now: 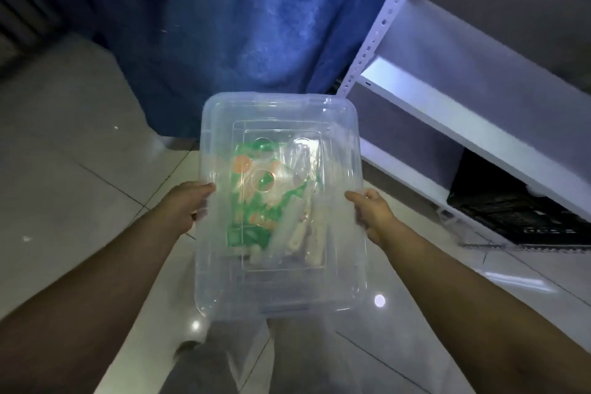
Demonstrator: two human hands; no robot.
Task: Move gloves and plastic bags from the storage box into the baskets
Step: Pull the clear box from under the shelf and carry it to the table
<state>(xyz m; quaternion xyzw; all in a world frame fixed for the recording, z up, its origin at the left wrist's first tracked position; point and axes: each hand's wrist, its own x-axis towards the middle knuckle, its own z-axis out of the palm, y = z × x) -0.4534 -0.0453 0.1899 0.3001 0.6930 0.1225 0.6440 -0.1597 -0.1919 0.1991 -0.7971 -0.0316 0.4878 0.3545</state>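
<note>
Left hand (187, 208) at nine o'clock and right hand (372, 216) at three grip the lidded clear storage box (281, 281); likely light, slick-walled; hold beneath its rim.

Lidded storage box (281, 285) is held above the floor (64, 169), left hand (187, 206) at its left edge, right hand (371, 216) at its right edge. Packets (256, 201) are seen inside. Curtain (224, 25) is found behind, shelving (447, 99) to the right.

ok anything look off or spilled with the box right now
Nothing stands out. The clear storage box is carried level between the left hand and right hand, lid on, with the green packet and pale rolls lying inside. Nothing has spilled onto the tiled floor.
</note>
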